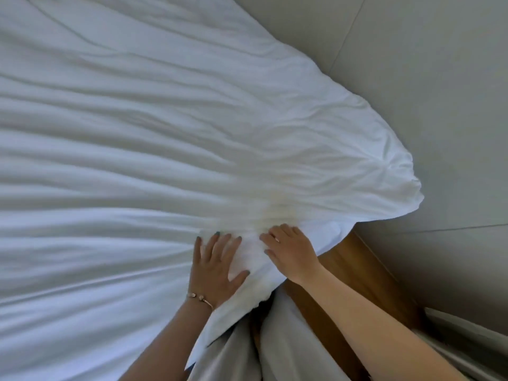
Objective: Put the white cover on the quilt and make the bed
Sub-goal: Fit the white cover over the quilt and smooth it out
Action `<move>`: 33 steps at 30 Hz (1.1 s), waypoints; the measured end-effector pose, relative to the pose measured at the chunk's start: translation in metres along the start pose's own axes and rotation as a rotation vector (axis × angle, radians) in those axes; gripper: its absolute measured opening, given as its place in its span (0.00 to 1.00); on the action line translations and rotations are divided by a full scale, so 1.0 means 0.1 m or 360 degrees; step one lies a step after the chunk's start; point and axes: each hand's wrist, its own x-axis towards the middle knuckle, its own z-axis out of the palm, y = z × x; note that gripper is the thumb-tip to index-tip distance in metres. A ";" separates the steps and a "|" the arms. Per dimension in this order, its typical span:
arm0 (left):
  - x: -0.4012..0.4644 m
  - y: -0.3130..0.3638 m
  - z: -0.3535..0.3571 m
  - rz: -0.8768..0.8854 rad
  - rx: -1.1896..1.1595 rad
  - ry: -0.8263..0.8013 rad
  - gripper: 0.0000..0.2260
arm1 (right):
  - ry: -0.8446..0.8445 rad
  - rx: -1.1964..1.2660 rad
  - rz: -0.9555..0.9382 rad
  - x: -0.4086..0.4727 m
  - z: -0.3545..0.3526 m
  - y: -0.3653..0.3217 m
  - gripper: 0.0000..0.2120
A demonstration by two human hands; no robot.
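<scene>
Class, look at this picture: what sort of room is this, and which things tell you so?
Probably a bedroom: a wide white quilt cover spreads over a bed, a wooden floor runs alongside, and plain wall panels stand close by.
</scene>
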 end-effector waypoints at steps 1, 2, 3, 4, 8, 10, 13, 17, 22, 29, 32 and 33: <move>-0.16 0.03 0.07 -0.0054 0.0039 0.0011 0.35 | -0.0117 -0.0051 0.0086 0.00 0.02 0.02 0.28; -0.27 0.06 0.11 -0.0113 0.0073 0.0010 0.37 | -0.0233 -0.0076 0.0204 0.02 0.03 0.07 0.37; -0.32 0.08 0.12 -0.0171 0.0089 -0.0006 0.38 | -0.0288 -0.0089 0.0247 0.03 0.04 0.14 0.41; -0.30 0.09 0.13 -0.0212 0.0104 -0.0023 0.37 | -0.0308 -0.0100 0.0225 0.06 0.05 0.20 0.41; -0.19 0.24 0.06 -0.0453 -0.0020 0.0044 0.14 | -0.0161 -0.0021 0.0029 0.08 0.02 0.49 0.18; -0.19 0.25 -0.01 -0.0588 -0.0145 0.0032 0.05 | -0.0130 0.0040 -0.0028 0.04 -0.01 0.60 0.15; -0.29 0.20 -0.01 -0.0552 -0.0310 0.0039 0.08 | -0.0160 0.0096 -0.0072 0.02 -0.04 0.70 0.16; -0.30 0.21 -0.06 -0.0656 -0.0557 0.0066 0.06 | -0.0199 0.0153 0.0048 -0.01 -0.06 0.69 0.14; -0.37 0.24 -0.10 -0.0852 -0.0829 0.0158 0.02 | -0.0294 0.0272 0.0033 0.23 -0.21 0.69 0.03; -0.45 0.28 -0.23 -0.0835 -0.0655 0.0119 0.04 | -0.0527 -0.0064 -0.0099 0.32 -0.37 0.62 0.03; -0.42 0.22 -0.32 -0.0864 -0.0594 0.0021 0.06 | -0.0545 -0.0051 -0.0025 0.34 -0.53 0.61 0.07; -0.39 0.20 -0.35 -0.0834 -0.0598 0.0004 0.05 | -0.0505 -0.0043 0.0006 0.32 -0.58 0.62 0.07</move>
